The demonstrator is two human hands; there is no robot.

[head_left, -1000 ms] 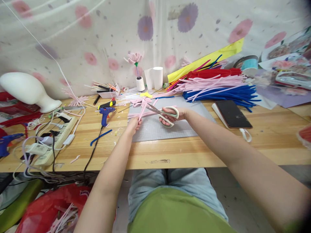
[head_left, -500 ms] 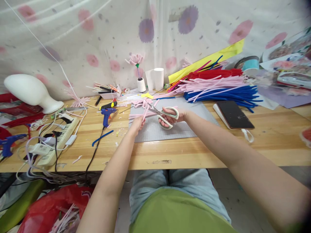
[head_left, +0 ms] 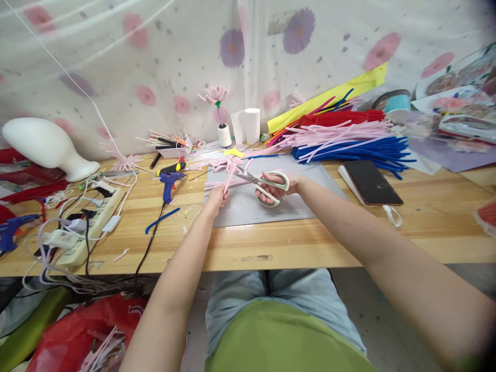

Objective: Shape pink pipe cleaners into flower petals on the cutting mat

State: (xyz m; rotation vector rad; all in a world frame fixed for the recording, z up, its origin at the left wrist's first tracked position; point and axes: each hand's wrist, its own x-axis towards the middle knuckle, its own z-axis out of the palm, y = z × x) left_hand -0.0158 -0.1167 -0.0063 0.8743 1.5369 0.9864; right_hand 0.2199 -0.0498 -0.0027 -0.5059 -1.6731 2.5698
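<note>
**Over the grey mat: scissors meet a pink stem**

Above the grey cutting mat (head_left: 248,204) on the worktop (head_left: 310,237), the left hand (head_left: 216,197) pinches a pink pipe cleaner (head_left: 229,178), tilted upward. The right hand (head_left: 276,187) grips the scissors (head_left: 260,182) through their handles, blades pointing at the pipe cleaner's upper part. A blue glue gun (head_left: 169,182) lies just left of the mat; a phone (head_left: 372,182) lies to its right.

No legible text, label, brand, number or sign found on any item. Printed sheets (head_left: 457,77) at far right carry pictures; any lettering there is too blurred to read.
</note>
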